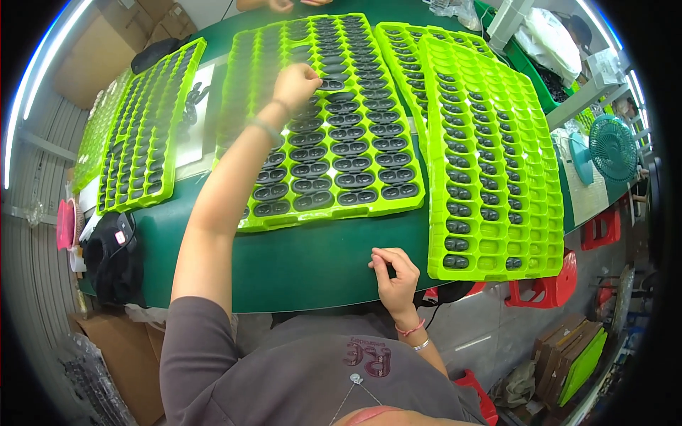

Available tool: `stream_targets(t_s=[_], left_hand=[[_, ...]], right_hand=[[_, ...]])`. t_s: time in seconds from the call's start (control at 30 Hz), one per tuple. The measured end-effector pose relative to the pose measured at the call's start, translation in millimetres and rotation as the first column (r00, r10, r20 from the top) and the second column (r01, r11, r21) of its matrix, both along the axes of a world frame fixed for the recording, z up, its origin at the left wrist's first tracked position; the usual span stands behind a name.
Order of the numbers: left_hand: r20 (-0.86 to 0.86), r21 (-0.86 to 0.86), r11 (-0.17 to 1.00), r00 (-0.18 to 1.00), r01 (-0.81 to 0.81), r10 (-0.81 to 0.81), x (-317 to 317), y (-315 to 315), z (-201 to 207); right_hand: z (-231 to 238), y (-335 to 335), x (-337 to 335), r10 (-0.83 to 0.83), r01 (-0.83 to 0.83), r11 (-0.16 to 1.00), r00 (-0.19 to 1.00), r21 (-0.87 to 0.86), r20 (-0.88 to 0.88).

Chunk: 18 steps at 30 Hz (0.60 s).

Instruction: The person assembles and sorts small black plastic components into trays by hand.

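Observation:
A large lime-green tray (pixel 323 214) lies on the table in front of me, its rows of pockets holding black oval parts with two hollows, like earbud-case inserts. My left hand (pixel 297 86) reaches over the middle of it. Thumb and fingers pinch the edge of one black oval insert (pixel 332 84) among the rows. Near the table's front edge is my right hand (pixel 398 275), raised with its fingers curled together; whatever they hold, if anything, is too small to make out. To its right, a second green tray (pixel 529 241) has black parts in only some columns.
Another filled green tray (pixel 135 206) lies at the left, beside a black cap-like cloth item (pixel 112 255). A further green tray (pixel 398 30) is partly under the right one. Another person's hands (pixel 281 6) show at the far edge. A teal fan (pixel 612 147) stands at right.

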<state>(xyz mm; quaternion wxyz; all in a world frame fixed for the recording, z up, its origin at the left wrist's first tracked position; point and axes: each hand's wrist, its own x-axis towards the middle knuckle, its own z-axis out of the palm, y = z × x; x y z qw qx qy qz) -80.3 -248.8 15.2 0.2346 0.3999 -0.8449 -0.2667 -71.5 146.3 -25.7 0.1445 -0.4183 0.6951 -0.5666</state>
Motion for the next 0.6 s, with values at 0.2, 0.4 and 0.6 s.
stream_targets(t_s=[0.2,0.4,0.6], left_hand=[[0.217,-0.101,0.994,0.976,0.028,-0.005,-33.4,-13.5,-12.8],[0.507,-0.253,0.856,0.815,0.452,-0.281,-46.9,-13.4,-22.7],[0.391,-0.188,0.801,0.791,0.569,-0.47,-40.3,-25.9,-14.3]], right_hand=[[-0.4,1.5,0.0,-0.024,0.024,1.0,0.999,-0.012,0.023],[6.0,5.4,-0.5,-0.025,0.023,0.997,0.999,-0.079,-0.024],[42.2,58.9,-30.6,-0.072,-0.018,0.981,0.887,-0.191,-0.456]])
